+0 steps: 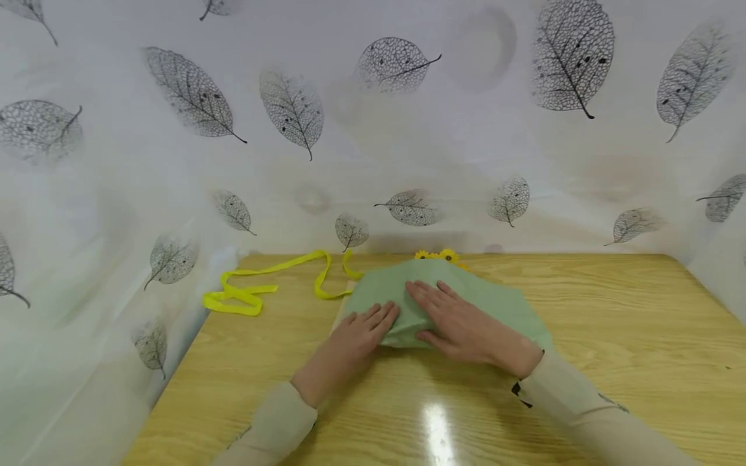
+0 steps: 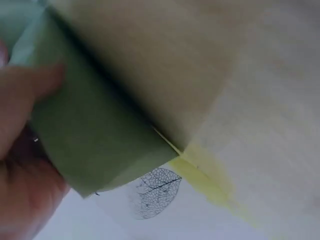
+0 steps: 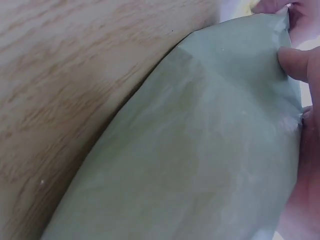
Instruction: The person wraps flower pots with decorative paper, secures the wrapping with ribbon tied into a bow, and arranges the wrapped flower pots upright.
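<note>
A sheet of pale green paper (image 1: 484, 291), folded over into a low mound, lies on the table. My left hand (image 1: 361, 333) rests on its near left part with the fingers straight. Over the middle, my right hand (image 1: 460, 320) lies with extended fingers pointing up and left, its thumb by the near edge. The left wrist view has the left thumb (image 2: 47, 80) against the green paper (image 2: 95, 130). Smooth, slightly creased green paper (image 3: 200, 135) fills much of the right wrist view, with the right thumb (image 3: 295, 64) at its edge. Whatever is under the paper is mostly hidden.
A yellow ribbon (image 1: 233, 304) loops across the table's back left, one stretch reaching the paper. Small yellow sunflowers (image 1: 447, 256) show behind the paper's far edge. The wooden table (image 1: 629, 323) meets a leaf-printed curtain (image 1: 326, 181) at the back and left.
</note>
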Demonstrator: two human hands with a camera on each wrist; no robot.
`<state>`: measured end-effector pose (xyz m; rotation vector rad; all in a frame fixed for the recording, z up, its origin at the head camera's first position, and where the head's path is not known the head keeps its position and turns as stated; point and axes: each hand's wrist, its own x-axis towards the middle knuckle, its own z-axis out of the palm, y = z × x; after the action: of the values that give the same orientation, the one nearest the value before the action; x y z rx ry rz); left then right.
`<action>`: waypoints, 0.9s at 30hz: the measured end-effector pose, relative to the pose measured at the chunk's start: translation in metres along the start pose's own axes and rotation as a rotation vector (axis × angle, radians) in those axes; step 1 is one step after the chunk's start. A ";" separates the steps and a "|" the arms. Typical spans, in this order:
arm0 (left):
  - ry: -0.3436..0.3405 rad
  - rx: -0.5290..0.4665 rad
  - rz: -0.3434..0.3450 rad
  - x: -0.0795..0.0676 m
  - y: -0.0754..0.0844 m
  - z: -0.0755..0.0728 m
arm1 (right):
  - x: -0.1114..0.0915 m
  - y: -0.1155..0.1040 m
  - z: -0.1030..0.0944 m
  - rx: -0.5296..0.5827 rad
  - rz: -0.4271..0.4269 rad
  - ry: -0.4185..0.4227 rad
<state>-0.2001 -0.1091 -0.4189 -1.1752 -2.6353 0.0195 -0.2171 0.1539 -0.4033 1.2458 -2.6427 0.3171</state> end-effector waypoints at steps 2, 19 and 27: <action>-0.046 0.146 -0.007 -0.005 0.004 0.001 | 0.000 0.000 0.000 -0.022 -0.006 -0.012; -0.127 -0.546 -0.665 -0.016 -0.019 -0.031 | 0.003 -0.004 0.000 -0.125 -0.098 -0.022; -0.249 -0.794 -0.819 0.004 -0.065 -0.005 | 0.007 -0.007 0.000 -0.078 -0.079 -0.037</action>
<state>-0.2491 -0.1507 -0.4054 -0.1182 -3.2339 -1.1687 -0.2159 0.1448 -0.4007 1.3396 -2.6006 0.1783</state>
